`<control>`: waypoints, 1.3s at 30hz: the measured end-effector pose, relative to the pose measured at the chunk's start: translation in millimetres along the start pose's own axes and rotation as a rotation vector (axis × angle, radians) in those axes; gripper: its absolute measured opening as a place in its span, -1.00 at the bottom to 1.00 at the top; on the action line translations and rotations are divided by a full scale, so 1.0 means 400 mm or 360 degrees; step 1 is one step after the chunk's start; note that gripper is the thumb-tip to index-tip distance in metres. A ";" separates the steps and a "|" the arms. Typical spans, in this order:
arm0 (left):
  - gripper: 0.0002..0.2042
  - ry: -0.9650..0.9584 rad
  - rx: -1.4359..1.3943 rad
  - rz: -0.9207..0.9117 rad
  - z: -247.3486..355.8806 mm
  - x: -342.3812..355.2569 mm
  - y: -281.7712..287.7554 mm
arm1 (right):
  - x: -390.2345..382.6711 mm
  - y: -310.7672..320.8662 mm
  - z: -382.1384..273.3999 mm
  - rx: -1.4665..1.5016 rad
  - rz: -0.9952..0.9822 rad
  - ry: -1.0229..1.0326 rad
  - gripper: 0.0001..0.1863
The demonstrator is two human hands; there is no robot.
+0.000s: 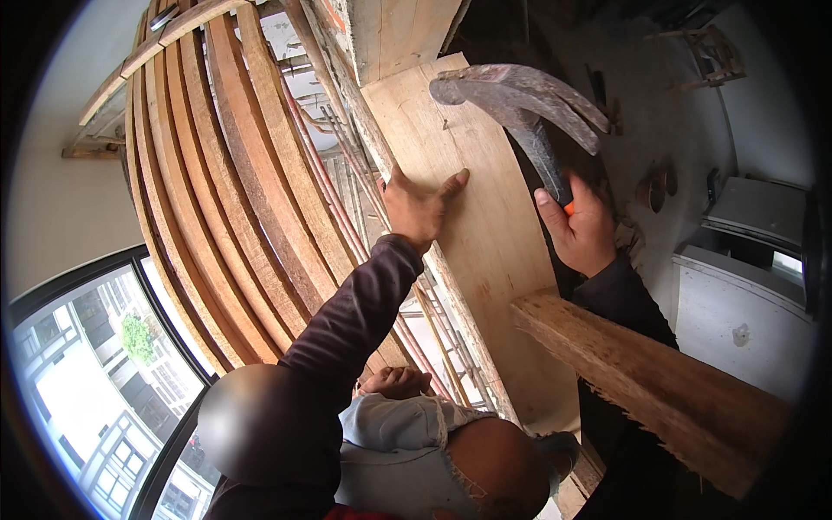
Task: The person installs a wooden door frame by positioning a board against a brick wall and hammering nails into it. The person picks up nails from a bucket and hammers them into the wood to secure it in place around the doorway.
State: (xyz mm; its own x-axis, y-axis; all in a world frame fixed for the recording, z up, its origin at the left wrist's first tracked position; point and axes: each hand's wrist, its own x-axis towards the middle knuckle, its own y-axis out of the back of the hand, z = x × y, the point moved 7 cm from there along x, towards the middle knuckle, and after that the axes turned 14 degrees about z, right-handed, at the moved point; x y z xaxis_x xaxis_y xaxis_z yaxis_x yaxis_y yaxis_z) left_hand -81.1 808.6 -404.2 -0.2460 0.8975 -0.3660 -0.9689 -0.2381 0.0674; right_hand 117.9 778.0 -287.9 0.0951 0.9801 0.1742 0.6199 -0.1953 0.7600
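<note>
My left hand (416, 206) grips the left edge of a long plywood board (481, 243), thumb on its face and fingers curled round the side. A small nail (445, 124) sticks up from the board above that hand. My right hand (579, 225) is closed round the handle of a claw hammer (533, 104), whose head is raised over the board's upper right. A rough timber beam (641, 386) lies at an angle from the board's right side toward the lower right. A bent knee in torn jeans (485, 468) and some bare toes (394, 381) show below.
Several long timber slats (243, 191) run along the left, beside thin rods (329, 191). A window (104, 373) fills the lower left. A timber post (407, 30) stands at the board's top. A grey-white box-like object (737, 321) sits far below at right.
</note>
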 end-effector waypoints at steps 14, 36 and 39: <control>-0.35 0.0061 0.0058 -0.0001 -0.023 0.007 -0.010 | 0.044 0.078 -0.078 -0.0119 0.0151 0.0066 -0.65; -0.81 -0.1329 0.0669 0.0222 0.129 0.149 -0.028 | -0.035 0.112 0.043 -0.0189 0.0102 -0.0220 -0.61; -0.83 -0.1348 0.0581 0.0201 0.119 0.157 -0.031 | -0.044 0.101 0.056 -0.0117 0.0089 -0.0236 -0.61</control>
State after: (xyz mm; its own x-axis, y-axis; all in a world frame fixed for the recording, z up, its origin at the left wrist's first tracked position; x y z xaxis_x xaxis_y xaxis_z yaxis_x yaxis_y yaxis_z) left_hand -85.6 885.5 -384.0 -0.1482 0.8789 0.4535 -0.8467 -0.3497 0.4011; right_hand 158.6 753.6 -274.1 0.2453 0.9610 0.1274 0.5521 -0.2466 0.7965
